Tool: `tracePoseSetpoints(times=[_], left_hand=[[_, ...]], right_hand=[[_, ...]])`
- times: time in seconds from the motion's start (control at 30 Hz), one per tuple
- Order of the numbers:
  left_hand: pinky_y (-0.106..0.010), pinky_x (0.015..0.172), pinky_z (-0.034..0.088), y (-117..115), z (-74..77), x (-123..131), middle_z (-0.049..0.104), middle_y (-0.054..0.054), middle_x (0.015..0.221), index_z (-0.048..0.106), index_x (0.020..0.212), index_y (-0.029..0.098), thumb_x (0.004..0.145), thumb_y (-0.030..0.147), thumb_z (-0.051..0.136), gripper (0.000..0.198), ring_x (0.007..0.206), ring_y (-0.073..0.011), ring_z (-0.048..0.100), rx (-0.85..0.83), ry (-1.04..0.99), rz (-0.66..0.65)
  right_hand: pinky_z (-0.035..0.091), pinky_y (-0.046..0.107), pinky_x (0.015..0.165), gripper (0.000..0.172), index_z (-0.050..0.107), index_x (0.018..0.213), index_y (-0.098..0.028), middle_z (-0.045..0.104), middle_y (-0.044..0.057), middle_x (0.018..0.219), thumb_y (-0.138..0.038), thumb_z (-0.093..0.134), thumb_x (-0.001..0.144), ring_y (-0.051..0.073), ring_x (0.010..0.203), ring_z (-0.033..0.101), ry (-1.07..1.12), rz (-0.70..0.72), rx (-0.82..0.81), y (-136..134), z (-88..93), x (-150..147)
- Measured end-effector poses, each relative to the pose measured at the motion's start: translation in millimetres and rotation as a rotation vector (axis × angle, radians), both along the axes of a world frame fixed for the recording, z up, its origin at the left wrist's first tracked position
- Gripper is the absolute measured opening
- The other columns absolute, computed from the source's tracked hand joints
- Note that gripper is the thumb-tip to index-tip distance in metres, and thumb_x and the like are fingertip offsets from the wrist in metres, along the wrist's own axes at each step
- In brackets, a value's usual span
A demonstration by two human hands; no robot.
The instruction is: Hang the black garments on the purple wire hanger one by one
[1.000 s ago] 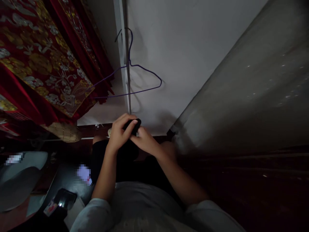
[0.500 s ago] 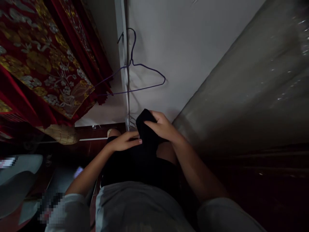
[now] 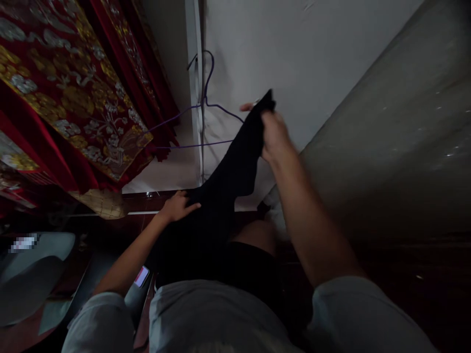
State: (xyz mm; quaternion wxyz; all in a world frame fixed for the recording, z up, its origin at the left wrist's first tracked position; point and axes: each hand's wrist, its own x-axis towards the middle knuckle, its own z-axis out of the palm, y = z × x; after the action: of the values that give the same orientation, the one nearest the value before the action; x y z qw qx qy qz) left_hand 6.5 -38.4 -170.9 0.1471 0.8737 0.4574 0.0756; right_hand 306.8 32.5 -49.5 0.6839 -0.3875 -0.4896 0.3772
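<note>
A black cloth garment (image 3: 217, 196), its exact kind unclear, stretches from my lap up towards the wall. My right hand (image 3: 274, 135) grips its upper end, with a fingertip sticking out past the cloth's far side. My left hand (image 3: 177, 207) holds the garment's left edge low down, thumb over the cloth and fingers partly hidden. Behind the raised cloth, a thin purple wire hanger (image 3: 191, 146) hangs on a narrow pale rail; the cloth covers its right end.
Red fabric with gold and silver embroidery (image 3: 88, 98) hangs at the left. A large greyish sheet with a plastic-like shine (image 3: 386, 157) slants along the right. At lower left are a grey chair (image 3: 33, 289) and a lit phone (image 3: 142, 277). A pale wall (image 3: 287, 44) stands ahead.
My right hand has lifted one end of the black garment up and to the right, from near my lap to in front of the hanger. My left hand has shifted slightly left along the cloth.
</note>
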Motion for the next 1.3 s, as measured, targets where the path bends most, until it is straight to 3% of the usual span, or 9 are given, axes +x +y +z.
tracePoseSetpoints(times=[0.13,0.2,0.3,0.43,0.63,0.9,1.07,1.17,1.3], left_hand=[[-0.035,0.085,0.046,11.5,23.6,-33.7,0.061,-0.009,0.081,0.061,0.064,0.017,0.105,0.044,0.051,0.050,0.084,-0.0222,0.060,0.166,-0.104,0.088],[-0.035,0.081,0.044,10.9,37.9,-42.7,0.059,-0.007,0.078,0.057,0.060,0.017,0.100,0.040,0.057,0.047,0.079,-0.0209,0.057,0.190,-0.126,0.080],[-0.033,0.079,0.043,1.5,52.7,-47.0,0.059,-0.007,0.082,0.048,0.055,0.017,0.097,0.045,0.063,0.052,0.079,-0.0186,0.056,0.141,-0.292,0.045],[-0.029,0.077,0.046,-13.9,62.1,-45.6,0.065,-0.008,0.086,0.046,0.056,0.017,0.095,0.059,0.063,0.060,0.083,-0.0178,0.061,-0.227,-0.631,0.008],[-0.024,0.060,0.037,-22.0,64.9,-28.8,0.048,0.002,0.064,0.050,0.067,0.017,0.099,0.067,0.051,0.060,0.060,-0.0117,0.047,-0.453,-0.483,0.018],[-0.038,0.084,0.049,-8.6,75.3,-22.7,0.067,-0.010,0.089,0.062,0.111,0.016,0.092,0.029,0.059,0.023,0.086,-0.0275,0.064,0.056,0.007,0.001],[-0.043,0.094,0.052,-0.2,119.5,-24.1,0.069,-0.014,0.111,0.050,0.129,0.016,0.093,0.017,0.043,0.037,0.101,-0.0289,0.067,0.278,-0.241,0.134],[-0.044,0.115,0.043,14.9,149.0,-4.5,0.063,-0.014,0.136,0.051,0.127,0.017,0.090,0.012,0.045,0.038,0.130,-0.0278,0.059,0.368,-0.414,0.039],[-0.044,0.127,0.030,49.2,167.2,30.8,0.058,-0.011,0.146,0.054,0.126,0.019,0.091,0.007,0.047,0.037,0.150,-0.0250,0.044,0.375,-0.543,-0.075]], right_hand=[[0.051,0.031,0.085,0.033,0.072,0.096,-0.021,0.066,0.003,0.081,-0.048,0.054,0.094,0.020,0.086,0.063,-0.254,0.222,-0.176,27.9,-33.9,-39.5],[0.049,0.033,0.092,0.026,0.071,0.092,-0.021,0.070,0.004,0.087,-0.041,0.056,0.093,0.022,0.093,0.064,-0.312,0.183,-0.226,35.0,-52.4,-57.5],[0.046,0.031,0.077,0.024,0.060,0.072,-0.020,0.061,0.002,0.072,-0.032,0.057,0.092,0.019,0.075,0.058,-0.347,-0.020,-0.315,38.7,-65.2,-58.7],[0.029,0.028,0.058,0.041,0.038,0.053,-0.022,0.033,-0.004,0.056,-0.025,0.062,0.086,0.012,0.055,0.037,-0.521,-0.335,-0.251,32.3,-55.2,-11.7],[0.022,0.029,0.054,0.042,0.032,0.053,-0.023,0.025,-0.005,0.054,-0.023,0.066,0.079,0.010,0.053,0.030,-0.781,-0.511,-0.068,6.5,-19.7,51.8],[0.021,0.029,0.050,0.048,0.029,0.054,-0.024,0.021,-0.006,0.052,-0.022,0.071,0.076,0.010,0.052,0.027,-0.833,-0.524,-0.092,-3.1,-11.7,57.6],[0.016,0.027,0.046,0.048,0.028,0.051,-0.024,0.021,-0.005,0.051,-0.025,0.070,0.073,0.008,0.051,0.025,-0.722,-0.401,-0.079,2.3,-23.1,52.1],[0.016,0.026,0.045,0.043,0.033,0.050,-0.023,0.026,-0.005,0.050,-0.028,0.068,0.073,0.009,0.050,0.028,-0.630,-0.320,-0.110,-3.1,-33.2,33.9],[0.036,0.028,0.052,0.034,0.045,0.056,-0.022,0.043,-0.001,0.055,-0.035,0.063,0.082,0.014,0.056,0.044,-0.555,-0.266,-0.096,-28.3,-43.9,-1.4]])
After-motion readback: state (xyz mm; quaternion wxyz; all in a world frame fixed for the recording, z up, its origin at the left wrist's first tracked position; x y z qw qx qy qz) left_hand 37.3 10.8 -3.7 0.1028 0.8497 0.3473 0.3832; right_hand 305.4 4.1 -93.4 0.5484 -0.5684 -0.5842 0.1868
